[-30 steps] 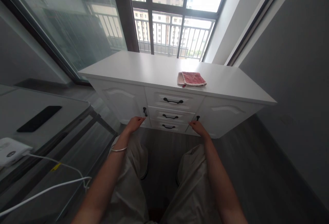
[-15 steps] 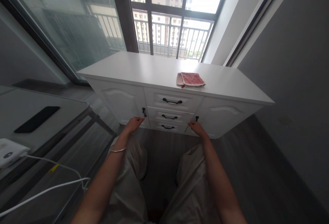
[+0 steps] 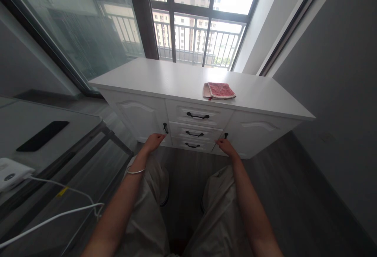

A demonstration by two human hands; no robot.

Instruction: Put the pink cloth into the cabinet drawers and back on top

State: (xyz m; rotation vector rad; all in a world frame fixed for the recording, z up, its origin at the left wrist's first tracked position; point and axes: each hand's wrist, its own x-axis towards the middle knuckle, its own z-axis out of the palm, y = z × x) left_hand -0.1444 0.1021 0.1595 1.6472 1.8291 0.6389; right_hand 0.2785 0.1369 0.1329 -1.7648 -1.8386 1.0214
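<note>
My left hand is closed in a loose fist above my left knee, with nothing seen in it. Its fingertips appear just below the black handle of the left cabinet door; I cannot tell whether they touch. My right hand, likewise curled closed and showing nothing held, is over my right knee. Just above it in view is the partly hidden handle of the right door. Both belong to a white cabinet whose doors and middle drawers are closed. A folded red-and-white cloth lies on its top.
On the left stands a grey table with a black flat object and a white device. White cables hang from that side. Behind the cabinet are dark-framed glass panes, and a wall is at the right.
</note>
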